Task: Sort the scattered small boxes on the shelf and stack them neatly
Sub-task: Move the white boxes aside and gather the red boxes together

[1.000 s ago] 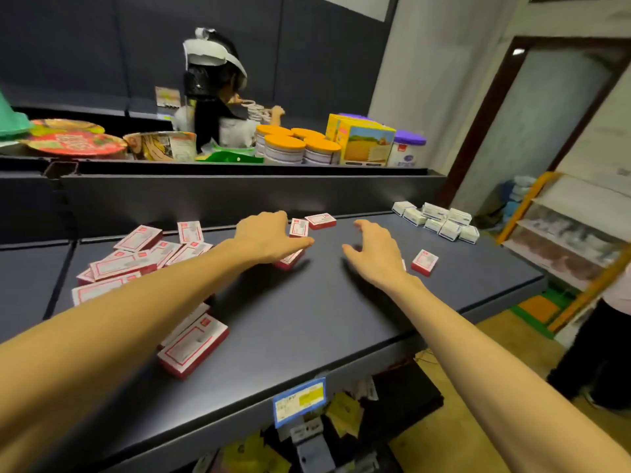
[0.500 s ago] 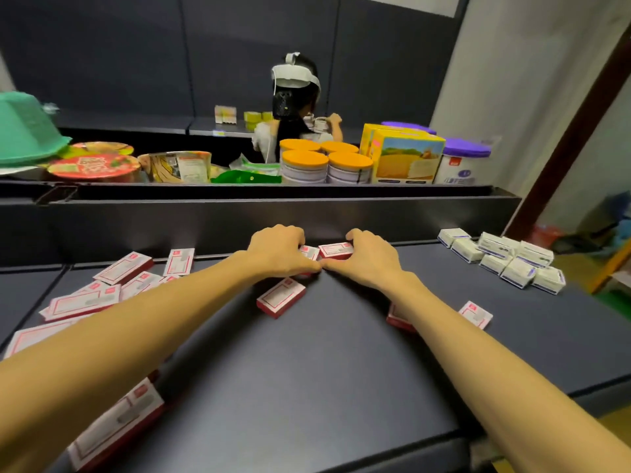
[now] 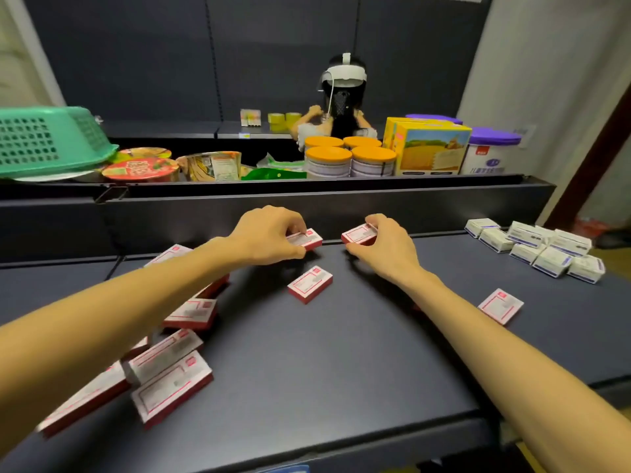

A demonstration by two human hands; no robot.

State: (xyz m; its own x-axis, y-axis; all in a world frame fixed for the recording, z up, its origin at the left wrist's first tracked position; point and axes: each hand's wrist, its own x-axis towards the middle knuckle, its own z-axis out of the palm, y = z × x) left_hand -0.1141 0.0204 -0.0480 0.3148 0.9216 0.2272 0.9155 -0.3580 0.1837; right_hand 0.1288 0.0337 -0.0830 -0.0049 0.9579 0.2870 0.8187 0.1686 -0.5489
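Shelf: dark flat shelf (image 3: 341,363), raised back wall behind, front edge running across the bottom of the view.
Open room: bare surface in the centre and toward the front edge; clutter lies at the left and far right.
Left pile: red-and-white small boxes (image 3: 170,384) scattered and overlapping, partly under the left forearm.
Left hand: left hand (image 3: 266,238) near the back wall; fingers curled, pinching a red box (image 3: 307,238) by its edges.
Centre: one loose red box (image 3: 310,284) lies flat, apart from both hands.
Right hand: right hand (image 3: 386,247); fingers and thumb clamped on a second red box (image 3: 358,234), just beside the first.
Right: single box (image 3: 501,306) flat beside the right forearm; white boxes (image 3: 536,249) clustered at the far right edge.
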